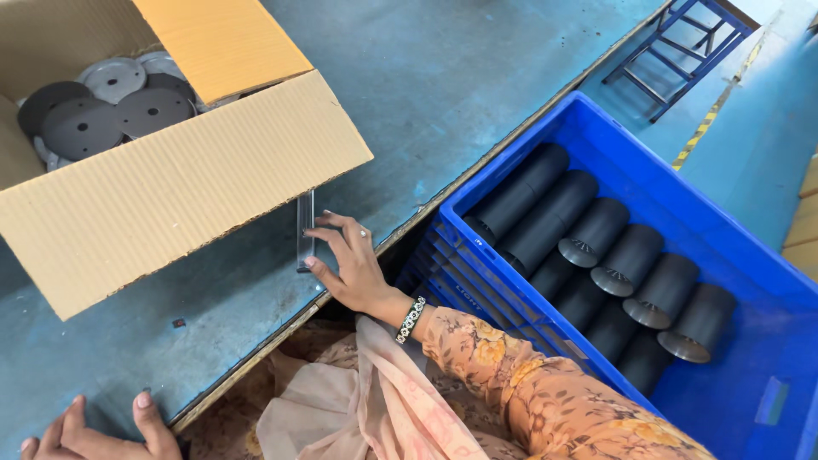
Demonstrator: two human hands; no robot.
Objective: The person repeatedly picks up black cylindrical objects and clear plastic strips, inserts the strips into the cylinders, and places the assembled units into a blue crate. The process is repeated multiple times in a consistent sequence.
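Reaching across the blue table (pixel 477 77), right hand (pixel 349 264) lies open, fingertips on a slim clear strip (pixel 305 230) at centre frame, not yet gripped. Left hand (pixel 94 434), open, rests lower left. Cardboard box (pixel 170 187) holds grey discs (pixel 102 111); blue crate (pixel 758 281) holds dark cylinders (pixel 630 281).

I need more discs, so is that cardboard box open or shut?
Open: the cardboard box has its flaps folded outward, and grey discs show inside.

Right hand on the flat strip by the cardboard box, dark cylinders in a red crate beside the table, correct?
Nearly. The head view shows the crate is blue, not red. The rest holds: the right hand touches the flat strip by the cardboard box, dark cylinders in the crate.
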